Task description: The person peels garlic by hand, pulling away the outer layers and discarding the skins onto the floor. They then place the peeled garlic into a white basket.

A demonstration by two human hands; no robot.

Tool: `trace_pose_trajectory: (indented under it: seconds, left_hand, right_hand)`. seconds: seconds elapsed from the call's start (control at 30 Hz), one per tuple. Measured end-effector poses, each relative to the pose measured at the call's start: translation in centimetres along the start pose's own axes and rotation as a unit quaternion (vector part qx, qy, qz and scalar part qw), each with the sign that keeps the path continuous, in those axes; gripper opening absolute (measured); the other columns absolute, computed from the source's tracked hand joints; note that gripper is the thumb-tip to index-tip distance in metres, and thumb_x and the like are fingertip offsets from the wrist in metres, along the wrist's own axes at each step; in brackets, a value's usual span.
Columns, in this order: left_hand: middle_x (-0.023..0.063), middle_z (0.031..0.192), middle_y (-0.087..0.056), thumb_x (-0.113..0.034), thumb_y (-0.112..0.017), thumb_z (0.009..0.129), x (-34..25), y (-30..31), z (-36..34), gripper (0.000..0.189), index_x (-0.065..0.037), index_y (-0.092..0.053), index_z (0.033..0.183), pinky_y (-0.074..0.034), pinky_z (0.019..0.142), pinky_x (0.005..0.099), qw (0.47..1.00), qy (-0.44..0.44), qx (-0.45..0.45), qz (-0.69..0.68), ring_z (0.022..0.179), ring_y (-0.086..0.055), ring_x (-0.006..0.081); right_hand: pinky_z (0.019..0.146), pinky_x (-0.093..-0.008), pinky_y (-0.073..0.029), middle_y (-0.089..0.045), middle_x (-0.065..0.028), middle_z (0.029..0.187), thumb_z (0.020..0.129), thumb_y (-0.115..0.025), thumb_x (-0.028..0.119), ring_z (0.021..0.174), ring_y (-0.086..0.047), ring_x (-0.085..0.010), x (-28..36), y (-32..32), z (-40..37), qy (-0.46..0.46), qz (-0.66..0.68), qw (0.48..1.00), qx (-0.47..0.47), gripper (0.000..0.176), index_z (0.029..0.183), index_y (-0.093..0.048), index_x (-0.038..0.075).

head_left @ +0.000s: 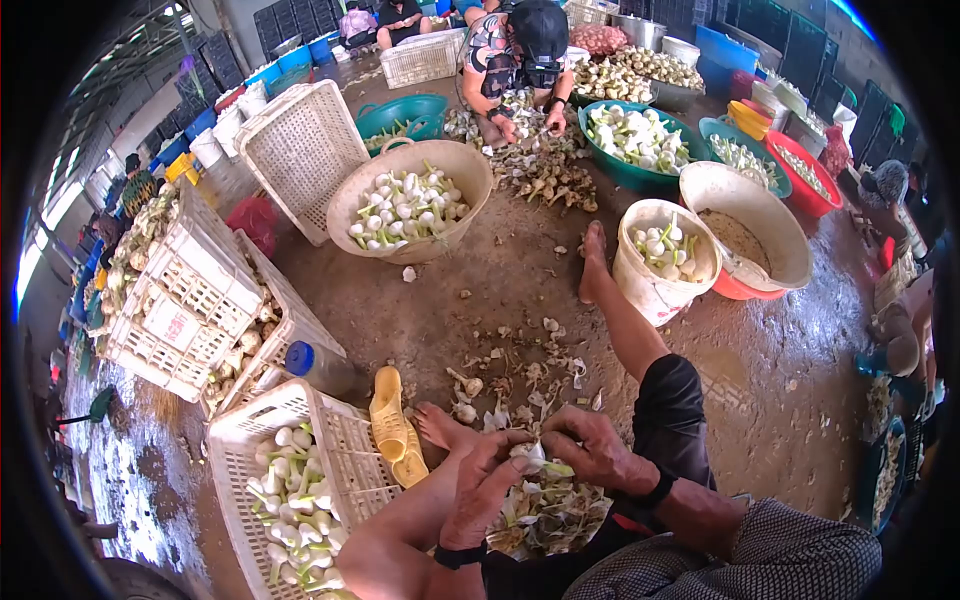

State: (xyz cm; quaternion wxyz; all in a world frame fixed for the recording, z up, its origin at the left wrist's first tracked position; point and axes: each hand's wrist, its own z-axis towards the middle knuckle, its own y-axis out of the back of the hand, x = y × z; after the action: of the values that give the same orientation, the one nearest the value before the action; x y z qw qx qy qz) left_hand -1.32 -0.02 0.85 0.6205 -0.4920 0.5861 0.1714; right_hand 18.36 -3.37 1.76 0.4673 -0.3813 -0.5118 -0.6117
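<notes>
Low between my knees, a garlic bulb (pixel 530 453) with a short green stem is pinched by both hands. My left hand (pixel 485 488) has its fingers closed on the bulb's left side. On its other side, my right hand (pixel 592 447) grips it with bent fingers and thumb. Beneath the hands lies a heap of dry garlic skins (pixel 555 510). Peeled white bulbs (pixel 292 500) fill a white plastic crate (pixel 235 480) to the left of my leg.
Yellow sandals (pixel 393 425) and a blue-lidded jar (pixel 322 368) stand near the crate. Ahead are a beige basin (pixel 345 200) and a white bucket (pixel 650 290) holding garlic. Another person (pixel 515 60) works on garlic beyond. Stacked crates (pixel 185 320) stand left.
</notes>
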Motion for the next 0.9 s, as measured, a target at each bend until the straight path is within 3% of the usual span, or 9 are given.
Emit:
trace_pose_trajectory:
  seconds: [0.3, 0.47, 0.57, 0.6, 0.63, 0.73, 0.9]
  left_hand:
    - [0.0061, 0.102, -0.063, -0.01, -0.063, 0.092, 0.1, 0.1, -0.1, 0.029, 0.003, -0.057, 0.117, -0.05, 0.083, 0.0247, 1.0, 0.019, -0.002, -0.004, 0.094, -0.06, 0.0107]
    - [0.004, 0.096, -0.064, -0.003, -0.061, 0.092, -0.2, -0.1, -0.1, 0.024, 0.003, -0.058, 0.115, -0.051, 0.078, 0.0228, 0.998, 0.004, 0.025, 0.059, 0.087, -0.061, 0.0094]
    - [0.0041, 0.095, -0.064, 0.0, -0.059, 0.092, -0.3, -0.4, -0.1, 0.022, 0.002, -0.059, 0.114, -0.051, 0.076, 0.0222, 0.997, 0.003, 0.007, 0.072, 0.084, -0.061, 0.0089]
    - [0.0041, 0.095, -0.064, 0.0, -0.059, 0.092, 0.0, -0.2, -0.1, 0.022, 0.002, -0.059, 0.114, -0.051, 0.076, 0.0222, 0.997, 0.003, 0.006, 0.072, 0.084, -0.061, 0.0089]
    - [0.0045, 0.098, -0.064, 0.001, -0.059, 0.092, 0.6, 0.1, -0.1, 0.02, 0.001, -0.059, 0.112, -0.05, 0.075, 0.0219, 0.997, -0.014, 0.0, 0.078, 0.084, -0.06, 0.0084]
    - [0.0052, 0.106, -0.064, 0.002, -0.059, 0.091, 0.7, 0.1, 0.2, 0.016, 0.001, -0.06, 0.107, -0.049, 0.073, 0.0212, 0.994, -0.062, -0.014, 0.094, 0.084, -0.058, 0.0075]
    - [0.0064, 0.119, -0.061, 0.004, -0.059, 0.09, 0.9, 0.0, 0.4, 0.011, 0.001, -0.059, 0.1, -0.048, 0.072, 0.0212, 0.99, -0.097, -0.012, 0.104, 0.083, -0.055, 0.0071]
  right_hand:
    - [0.061, -0.0362, -0.049, -0.061, -0.0155, 0.077, 0.089, -0.066, 0.014, 0.069, -0.065, -0.0265, 1.0, 0.0, 0.6, -0.014, -0.05, 0.998, 0.023, 0.015, 0.091, -0.065, -0.001]
    - [0.062, -0.036, -0.05, -0.061, -0.0158, 0.076, 0.088, -0.066, 0.015, 0.07, -0.065, -0.0273, 1.0, 0.1, 0.6, -0.029, -0.055, 0.998, 0.032, 0.017, 0.09, -0.065, -0.001]
    - [0.063, -0.0347, -0.05, -0.064, -0.0136, 0.077, 0.088, -0.067, 0.016, 0.07, -0.065, -0.0237, 0.7, 0.1, 0.5, -0.034, -0.063, 0.997, 0.04, 0.018, 0.093, -0.065, -0.002]
    - [0.063, -0.0336, -0.05, -0.065, -0.012, 0.078, 0.089, -0.067, 0.017, 0.071, -0.064, -0.0203, 1.0, 0.1, 0.5, -0.082, -0.012, 0.995, 0.048, 0.02, 0.096, -0.064, -0.002]
    - [0.063, -0.0326, -0.05, -0.066, -0.0104, 0.079, 0.089, -0.067, 0.017, 0.071, -0.063, -0.0169, 1.2, 0.2, 0.5, -0.13, 0.039, 0.989, 0.056, 0.022, 0.098, -0.063, -0.002]
    - [0.066, -0.0298, -0.05, -0.066, -0.0082, 0.083, 0.09, -0.066, 0.018, 0.075, -0.061, -0.0111, 1.4, 0.6, 0.7, -0.125, 0.074, 0.986, 0.077, 0.025, 0.103, -0.062, -0.003]
    - [0.07, -0.0282, -0.05, -0.065, -0.0083, 0.086, 0.09, -0.066, 0.019, 0.079, -0.06, -0.0095, 1.9, 0.3, 0.6, -0.163, 0.088, 0.98, 0.069, 0.028, 0.107, -0.061, -0.003]
